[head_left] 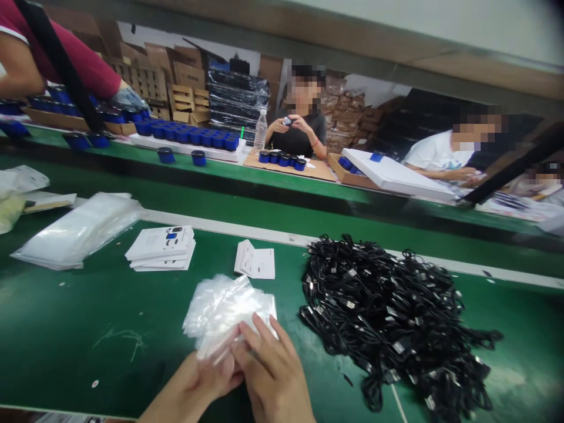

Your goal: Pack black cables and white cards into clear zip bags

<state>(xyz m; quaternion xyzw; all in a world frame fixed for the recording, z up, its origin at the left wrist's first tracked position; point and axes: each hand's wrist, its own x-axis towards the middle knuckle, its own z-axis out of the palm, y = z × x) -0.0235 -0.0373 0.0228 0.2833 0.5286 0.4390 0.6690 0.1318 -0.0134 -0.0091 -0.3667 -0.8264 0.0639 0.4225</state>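
My left hand and my right hand meet at the near edge of the green table. Both pinch the near end of a stack of small clear plastic bags; the fingers are pressed together on the top bag. Just right of the hands lies a big tangled heap of black cables. Beyond the bags sit a small stack of white cards and a larger stack of white printed leaflets.
A pile of larger clear bags lies at the left. Beyond a green conveyor, other people sit at a far bench with several blue round parts, a water bottle and a white box. Cardboard boxes are stacked behind.
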